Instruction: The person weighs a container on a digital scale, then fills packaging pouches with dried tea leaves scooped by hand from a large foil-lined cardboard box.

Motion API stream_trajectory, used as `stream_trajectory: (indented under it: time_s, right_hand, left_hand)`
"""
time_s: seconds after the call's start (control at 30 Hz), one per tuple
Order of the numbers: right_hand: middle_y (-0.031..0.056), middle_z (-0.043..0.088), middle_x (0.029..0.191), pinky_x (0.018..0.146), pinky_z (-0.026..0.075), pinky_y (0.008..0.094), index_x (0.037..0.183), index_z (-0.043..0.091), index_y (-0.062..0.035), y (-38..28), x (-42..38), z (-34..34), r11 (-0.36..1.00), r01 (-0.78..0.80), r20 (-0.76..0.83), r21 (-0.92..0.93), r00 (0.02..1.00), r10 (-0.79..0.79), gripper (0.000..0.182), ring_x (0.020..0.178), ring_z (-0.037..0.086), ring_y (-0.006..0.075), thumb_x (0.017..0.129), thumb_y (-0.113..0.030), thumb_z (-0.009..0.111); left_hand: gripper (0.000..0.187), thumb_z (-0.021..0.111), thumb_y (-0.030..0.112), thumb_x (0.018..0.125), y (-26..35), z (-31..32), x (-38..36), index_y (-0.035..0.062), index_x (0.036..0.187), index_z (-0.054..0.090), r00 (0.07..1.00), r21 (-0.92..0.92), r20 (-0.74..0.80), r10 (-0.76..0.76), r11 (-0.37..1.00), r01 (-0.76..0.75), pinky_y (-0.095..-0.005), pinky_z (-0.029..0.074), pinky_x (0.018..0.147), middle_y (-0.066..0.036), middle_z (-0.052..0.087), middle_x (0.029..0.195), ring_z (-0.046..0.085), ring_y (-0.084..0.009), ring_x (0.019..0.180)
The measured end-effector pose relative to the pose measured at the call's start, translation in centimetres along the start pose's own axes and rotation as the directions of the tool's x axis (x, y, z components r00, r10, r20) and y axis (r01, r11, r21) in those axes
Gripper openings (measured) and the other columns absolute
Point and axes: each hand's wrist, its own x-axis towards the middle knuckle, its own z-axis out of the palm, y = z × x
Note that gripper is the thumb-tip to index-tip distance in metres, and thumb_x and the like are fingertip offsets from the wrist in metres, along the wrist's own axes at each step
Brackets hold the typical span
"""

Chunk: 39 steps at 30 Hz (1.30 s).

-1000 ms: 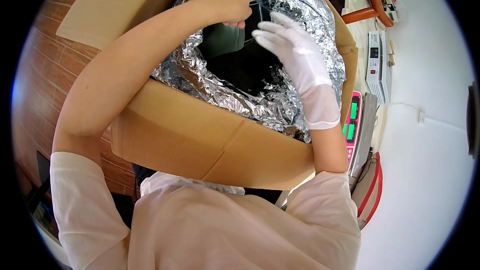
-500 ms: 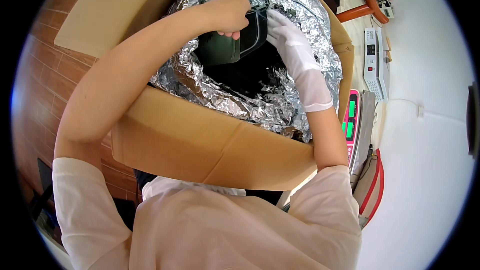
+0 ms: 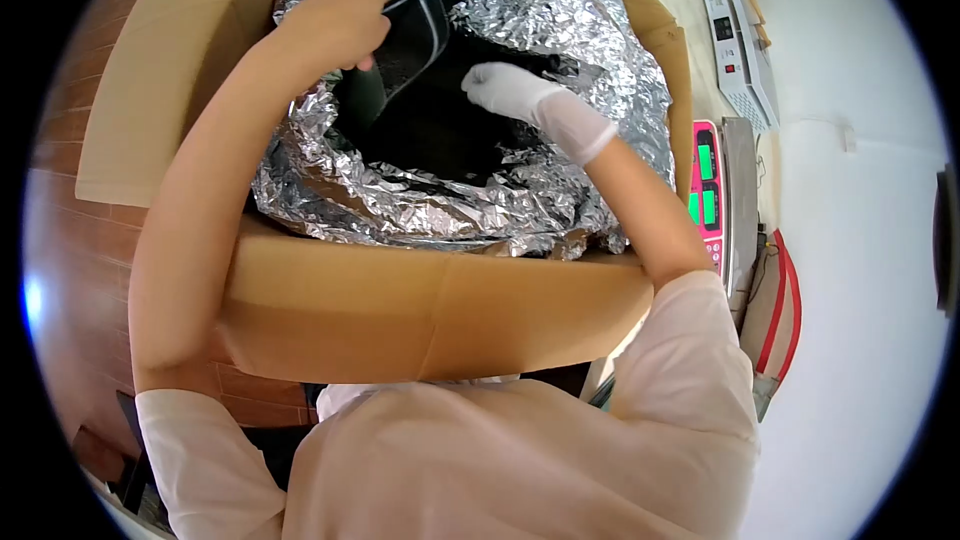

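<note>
My bare left hand (image 3: 340,25) is closed on the upper edge of a dark pouch (image 3: 418,45) with a zip-like strip, which hangs open inside the foil lining (image 3: 590,15). In my white-gloved right hand (image 3: 508,90) the fingers are curled together; whatever they hold, if anything, is hidden. This hand is apart from the pouch, above a dark, loose-looking mass (image 3: 430,145) too black to name. Around that mass the crumpled foil lines a large cardboard box (image 3: 430,310).
To the right sits a pink-panelled scale (image 3: 708,180) with green displays. A white machine (image 3: 738,55) with a red switch is behind it. Box flaps stand out at the left and front. A red-edged item (image 3: 785,310) leans at the right.
My left hand has moved left with the pouch, which has tilted. My right hand has left the pouch's side, come lower and closed its fingers. The view has shifted slightly.
</note>
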Motion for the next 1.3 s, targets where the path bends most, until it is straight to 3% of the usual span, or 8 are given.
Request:
stream_trajectory:
  time_s: [0.13,0.23,0.27,0.43,0.5,0.67,0.93,1.3]
  right_hand:
    - [0.0235,0.039,0.136,0.105,0.031,0.0350,0.140,0.022,0.0010,3.6,7.8,3.0,0.942,-0.207,-0.038,-0.263,0.978,0.205,0.091,0.127,0.038,0.0348,0.073,-0.044,0.064]
    - [0.0203,0.032,0.142,0.106,0.029,0.0374,0.143,0.013,-0.0014,5.9,11.9,3.8,0.968,-0.190,-0.072,-0.162,0.981,0.181,0.109,0.132,0.031,0.0308,0.065,-0.053,0.069]
    - [0.0198,0.036,0.140,0.107,0.029,0.0373,0.142,0.021,-0.0032,10.5,16.6,6.2,0.996,-0.073,-0.076,-0.059,0.995,0.068,0.105,0.130,0.034,0.0314,0.064,-0.053,0.071]
    - [0.0195,0.043,0.134,0.105,0.032,0.0377,0.133,0.040,-0.0067,6.7,14.1,5.5,0.970,0.036,-0.071,0.242,0.997,-0.019,0.095,0.126,0.040,0.0316,0.058,-0.052,0.077]
    - [0.0215,0.044,0.132,0.104,0.034,0.0378,0.136,0.036,-0.0084,7.8,14.4,5.9,0.965,0.118,-0.038,0.234,0.993,-0.112,0.103,0.123,0.042,0.0319,0.055,-0.056,0.077]
    - [0.0289,0.021,0.141,0.106,0.031,0.0417,0.141,0.026,-0.0106,10.7,15.0,9.9,0.961,0.093,-0.056,-0.259,0.992,-0.111,0.110,0.128,0.030,0.0426,0.055,-0.058,0.076]
    - [0.0245,0.025,0.142,0.103,0.035,0.0363,0.142,0.024,-0.0082,6.4,10.6,10.3,0.988,0.040,0.129,-0.146,0.991,-0.021,0.107,0.126,0.037,0.0357,0.057,-0.044,0.078]
    - [0.0087,0.060,0.103,0.084,0.044,0.0285,0.120,0.051,0.0008,1.2,4.8,8.3,0.788,-0.212,0.410,0.578,0.910,-0.055,0.056,0.093,0.055,0.0175,0.069,-0.012,0.068]
  left_hand:
    - [0.018,0.048,0.009,0.076,-0.5,0.3,0.0,-0.0017,0.083,0.061,0.995,0.083,-0.083,0.061,0.995,-0.054,-0.0390,0.052,0.065,-0.013,0.064,0.061,0.066,-0.0247,0.065]
    - [0.026,0.048,0.010,0.078,0.0,0.1,-0.3,0.0025,0.100,0.060,0.998,0.178,-0.054,-0.023,0.984,0.032,-0.0379,0.051,0.068,-0.012,0.064,0.069,0.065,-0.0232,0.064]
    - [0.036,0.046,0.010,0.082,0.1,-0.1,-0.4,0.0051,0.116,0.056,0.999,0.240,0.001,-0.049,0.970,0.047,-0.0353,0.051,0.067,-0.012,0.063,0.078,0.063,-0.0198,0.056]
    - [0.027,0.047,0.009,0.082,0.1,0.0,-1.2,0.0004,0.104,0.059,1.000,0.282,-0.029,0.006,0.959,0.002,-0.0392,0.050,0.068,-0.015,0.062,0.081,0.063,-0.0249,0.063]
    - [0.021,0.048,0.009,0.081,-0.7,0.9,-1.2,0.0005,0.096,0.059,0.963,0.342,-0.186,0.197,0.932,-0.124,-0.0416,0.049,0.069,-0.015,0.062,0.075,0.062,-0.0293,0.068]
    - [0.018,0.049,0.010,0.081,0.1,0.1,-1.1,0.0019,0.094,0.059,0.991,0.301,-0.114,0.077,0.953,-0.039,-0.0444,0.047,0.070,-0.015,0.062,0.073,0.062,-0.0320,0.075]
    - [0.019,0.052,0.014,0.081,-0.1,-0.2,-0.3,0.0029,0.094,0.060,0.996,0.316,-0.078,0.031,0.949,-0.005,-0.0443,0.048,0.073,-0.016,0.063,0.083,0.062,-0.0325,0.082]
    - [0.023,0.053,0.017,0.080,-0.4,0.4,0.2,0.0028,0.095,0.062,0.997,0.243,-0.074,-0.024,0.969,0.042,-0.0464,0.049,0.078,-0.018,0.064,0.094,0.061,-0.0345,0.091]
